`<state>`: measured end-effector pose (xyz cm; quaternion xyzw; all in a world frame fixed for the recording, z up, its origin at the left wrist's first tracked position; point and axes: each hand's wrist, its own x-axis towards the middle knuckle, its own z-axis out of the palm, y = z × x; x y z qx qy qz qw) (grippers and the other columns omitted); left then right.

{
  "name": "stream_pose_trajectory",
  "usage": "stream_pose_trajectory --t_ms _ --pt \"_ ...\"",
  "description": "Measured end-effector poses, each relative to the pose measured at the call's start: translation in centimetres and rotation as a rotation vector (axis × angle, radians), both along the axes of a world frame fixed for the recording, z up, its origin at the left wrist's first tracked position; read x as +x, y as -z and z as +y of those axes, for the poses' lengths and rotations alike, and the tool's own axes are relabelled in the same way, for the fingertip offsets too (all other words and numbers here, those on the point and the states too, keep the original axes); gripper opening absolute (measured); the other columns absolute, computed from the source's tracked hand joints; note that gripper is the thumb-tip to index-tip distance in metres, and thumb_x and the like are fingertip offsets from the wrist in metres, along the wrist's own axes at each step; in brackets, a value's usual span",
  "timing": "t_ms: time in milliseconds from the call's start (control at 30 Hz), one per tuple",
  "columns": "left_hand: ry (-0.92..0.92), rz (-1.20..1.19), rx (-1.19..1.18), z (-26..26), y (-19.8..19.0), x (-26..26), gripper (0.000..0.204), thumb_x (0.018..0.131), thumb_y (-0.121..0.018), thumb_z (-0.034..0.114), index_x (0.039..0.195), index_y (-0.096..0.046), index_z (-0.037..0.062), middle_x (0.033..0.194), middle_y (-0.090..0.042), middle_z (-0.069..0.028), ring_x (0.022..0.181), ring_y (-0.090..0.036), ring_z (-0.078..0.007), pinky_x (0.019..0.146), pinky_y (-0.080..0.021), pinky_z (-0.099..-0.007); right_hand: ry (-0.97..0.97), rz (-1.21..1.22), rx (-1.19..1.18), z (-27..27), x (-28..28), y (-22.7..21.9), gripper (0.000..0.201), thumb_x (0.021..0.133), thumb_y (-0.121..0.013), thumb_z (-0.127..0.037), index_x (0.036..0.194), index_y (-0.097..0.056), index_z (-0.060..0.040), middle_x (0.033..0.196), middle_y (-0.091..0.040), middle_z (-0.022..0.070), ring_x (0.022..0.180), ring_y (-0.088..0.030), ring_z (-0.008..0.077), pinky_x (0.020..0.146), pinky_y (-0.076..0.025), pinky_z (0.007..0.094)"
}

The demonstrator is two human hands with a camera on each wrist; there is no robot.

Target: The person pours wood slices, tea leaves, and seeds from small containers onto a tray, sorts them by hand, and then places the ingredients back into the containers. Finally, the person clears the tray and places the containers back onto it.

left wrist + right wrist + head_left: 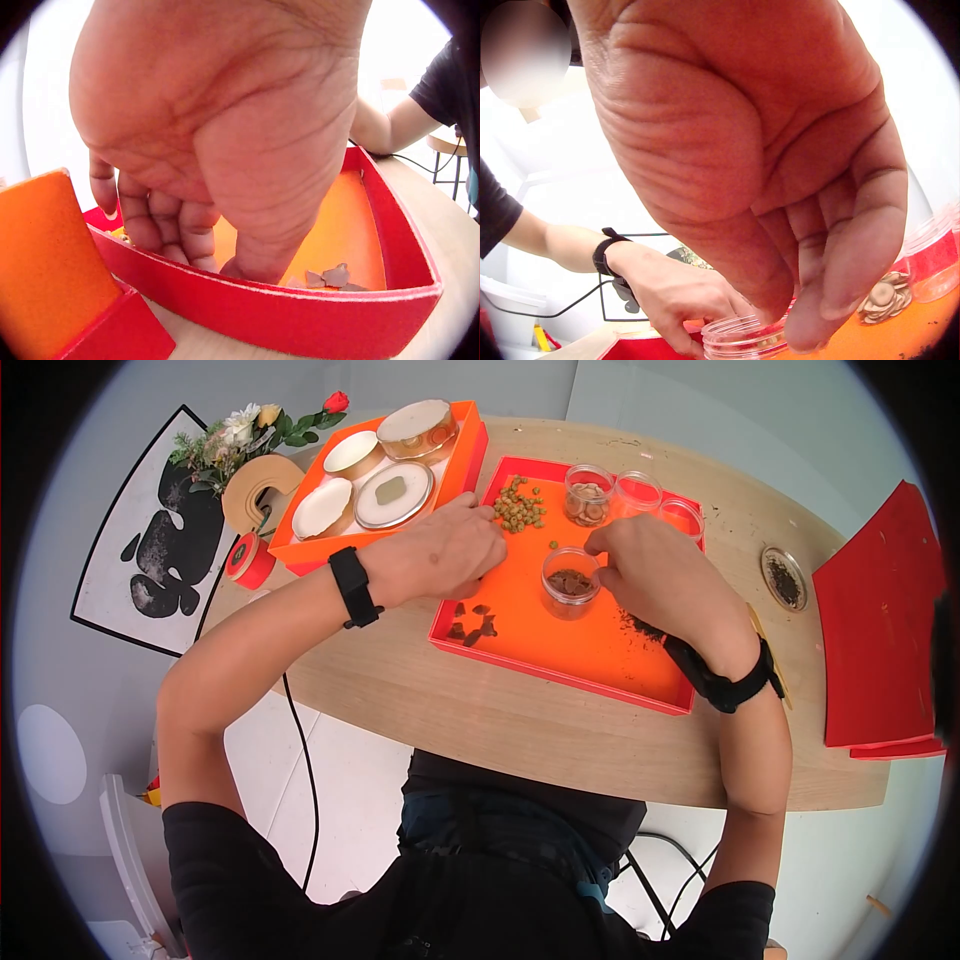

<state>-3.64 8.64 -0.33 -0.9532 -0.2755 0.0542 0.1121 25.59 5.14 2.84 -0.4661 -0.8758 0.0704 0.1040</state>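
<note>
On the orange-floored red tray (560, 678), a clear jar (572, 610) holds brown flakes. My right hand (660, 572) is at the right side of this jar, thumb and forefinger pinching its rim (739, 330). At the tray's left side, my left hand (450, 550) reaches down over the wall with bent fingers, the thumb close to them. Its fingertips are partly behind the wall in the left wrist view, so I cannot tell whether they hold anything. Loose brown flakes (487, 627) lie just below that hand, also seen as brown pieces (335, 275) beside the thumb.
Greenish-yellow buds (518, 510) are heaped in the tray's back left. Behind stand a jar of pale round slices (588, 510) and clear jars (640, 492). Dark crumbs (640, 628) lie under my right hand. An orange box (464, 435) holds round containers; a dish (784, 580) is rightward.
</note>
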Motion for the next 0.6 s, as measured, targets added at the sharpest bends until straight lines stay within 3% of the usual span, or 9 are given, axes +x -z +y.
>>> stream_pose_trajectory --t_ms 433,600 --pt "-0.030 0.008 -0.013 0.5 0.3 0.0 0.009 0.081 -0.081 0.014 0.080 -0.076 0.0068 0.087 -0.071 -0.0075 0.096 -0.065 -0.0266 0.091 -0.048 -0.0401 -0.003 0.000 -0.007 -0.1 0.0 -0.1 0.027 0.096 -0.076 -0.006 0.120 -0.081 0.0047 0.097 -0.080 0.0243 0.093 -0.078 0.0411 0.085 -0.062 0.0480" --pt "-0.158 0.047 -0.073 0.2 -3.1 2.3 0.007 0.084 -0.081 0.014 0.085 -0.078 0.0076 0.089 -0.073 -0.0079 0.100 -0.067 -0.0273 0.094 -0.049 -0.0404 -0.004 0.013 0.001 0.0 0.1 0.0 0.027 0.096 -0.075 -0.006 0.120 -0.081 0.0043 0.099 -0.081 0.0238 0.093 -0.078 0.0402 0.084 -0.062 0.0474"
